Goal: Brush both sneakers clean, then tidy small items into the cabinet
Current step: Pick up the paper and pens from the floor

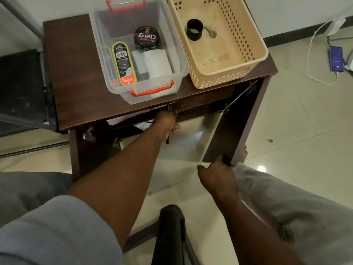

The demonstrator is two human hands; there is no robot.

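A dark wooden cabinet [76, 77] stands in front of me with its right door [217, 138] swung open. My left hand [166, 125] reaches into the opening just under the top and grips a thin black object [167, 140], which I cannot identify. My right hand [215, 169] holds the lower corner of the open door. On top sits a clear plastic box [177, 60] with orange handles; it holds a Kiwi polish bottle [124, 64], a Cherry polish tin [147, 38] and white cloth [156, 63]. No sneakers are in view.
A beige perforated basket [256, 48] beside the box holds a black ring [194, 29] and keys [212, 33]. On the floor to the right lie a blue device [336, 59] and white cable [311, 60]. A black chair leg [170, 234] stands near me.
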